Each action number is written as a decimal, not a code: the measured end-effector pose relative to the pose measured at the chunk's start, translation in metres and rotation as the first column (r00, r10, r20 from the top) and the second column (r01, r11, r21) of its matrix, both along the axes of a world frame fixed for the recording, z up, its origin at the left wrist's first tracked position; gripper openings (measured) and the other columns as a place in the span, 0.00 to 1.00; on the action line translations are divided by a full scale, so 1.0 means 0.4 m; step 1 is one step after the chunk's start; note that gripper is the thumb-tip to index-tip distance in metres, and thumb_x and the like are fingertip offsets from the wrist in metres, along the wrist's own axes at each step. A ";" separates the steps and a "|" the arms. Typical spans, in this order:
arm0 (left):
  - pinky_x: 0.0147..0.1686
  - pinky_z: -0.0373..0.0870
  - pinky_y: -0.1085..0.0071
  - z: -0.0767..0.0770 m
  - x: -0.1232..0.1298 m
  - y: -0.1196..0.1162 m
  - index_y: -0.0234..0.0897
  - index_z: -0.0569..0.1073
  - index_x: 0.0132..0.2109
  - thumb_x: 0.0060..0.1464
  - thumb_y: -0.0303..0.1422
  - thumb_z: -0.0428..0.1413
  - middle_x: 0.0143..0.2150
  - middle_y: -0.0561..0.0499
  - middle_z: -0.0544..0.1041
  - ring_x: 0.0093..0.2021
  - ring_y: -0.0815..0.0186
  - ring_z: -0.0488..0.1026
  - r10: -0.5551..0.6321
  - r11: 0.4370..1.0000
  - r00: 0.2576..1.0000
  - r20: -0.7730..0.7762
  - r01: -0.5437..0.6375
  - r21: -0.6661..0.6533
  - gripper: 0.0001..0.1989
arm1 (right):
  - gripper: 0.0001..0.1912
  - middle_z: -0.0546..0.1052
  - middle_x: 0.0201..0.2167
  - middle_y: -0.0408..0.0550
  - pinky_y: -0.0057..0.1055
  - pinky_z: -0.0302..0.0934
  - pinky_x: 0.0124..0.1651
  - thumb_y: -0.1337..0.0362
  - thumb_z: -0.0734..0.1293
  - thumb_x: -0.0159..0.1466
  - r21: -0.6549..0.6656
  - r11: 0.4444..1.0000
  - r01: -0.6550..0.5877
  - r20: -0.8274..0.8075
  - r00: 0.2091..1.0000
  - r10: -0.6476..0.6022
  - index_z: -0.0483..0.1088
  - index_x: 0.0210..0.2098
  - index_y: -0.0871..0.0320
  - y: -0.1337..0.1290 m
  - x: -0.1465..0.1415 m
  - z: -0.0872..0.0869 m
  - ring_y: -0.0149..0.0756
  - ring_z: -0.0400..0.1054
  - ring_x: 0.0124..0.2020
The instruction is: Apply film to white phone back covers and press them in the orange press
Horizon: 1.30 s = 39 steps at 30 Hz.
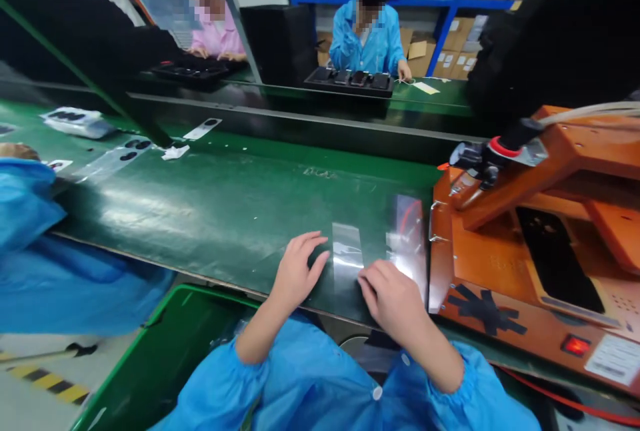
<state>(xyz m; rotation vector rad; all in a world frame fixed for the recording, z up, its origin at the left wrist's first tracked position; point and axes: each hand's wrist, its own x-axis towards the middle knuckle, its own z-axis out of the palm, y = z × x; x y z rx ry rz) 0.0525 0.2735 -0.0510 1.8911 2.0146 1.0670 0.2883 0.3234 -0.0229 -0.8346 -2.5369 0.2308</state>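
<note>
A green bin (165, 344) stands below the near edge of the bench (225, 204); what it holds cannot be made out. Across the bench two black trays (350, 79) sit in front of two other people, each holding dark parts too small to count. At the near edge, one clear film strip (347, 254) lies flat beside an orange machine (530, 251). The left hand (296, 272) rests on the bench with fingers spread, fingertips touching the strip's left side. The right hand (393, 296) is curled, its fingertips pressing the strip's lower right end.
</note>
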 end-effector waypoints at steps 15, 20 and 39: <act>0.63 0.60 0.49 -0.040 -0.039 0.185 0.48 0.82 0.48 0.57 0.35 0.66 0.56 0.55 0.81 0.65 0.52 0.65 -0.124 0.989 0.991 0.057 0.128 -0.071 0.11 | 0.10 0.79 0.43 0.49 0.38 0.60 0.46 0.73 0.67 0.71 0.078 0.997 0.015 0.086 0.996 -0.022 0.74 0.50 0.56 0.201 -0.184 -0.032 0.42 0.71 0.45; 0.63 0.59 0.47 -0.046 -0.036 0.189 0.52 0.83 0.46 0.59 0.33 0.64 0.56 0.58 0.81 0.66 0.51 0.64 -0.160 0.985 0.987 0.021 0.161 -0.060 0.09 | 0.08 0.78 0.48 0.52 0.40 0.58 0.53 0.74 0.65 0.70 0.193 0.981 0.013 0.047 0.999 -0.022 0.74 0.45 0.58 0.187 -0.181 -0.040 0.44 0.70 0.50; 0.67 0.58 0.40 -0.058 -0.035 0.169 0.55 0.68 0.68 0.58 0.35 0.61 0.70 0.52 0.68 0.72 0.46 0.59 -0.263 0.960 0.940 -0.216 0.233 -0.152 0.31 | 0.09 0.77 0.45 0.54 0.43 0.62 0.46 0.74 0.69 0.62 0.384 0.912 0.144 -0.056 0.990 -0.133 0.73 0.42 0.61 0.145 -0.175 -0.055 0.47 0.68 0.46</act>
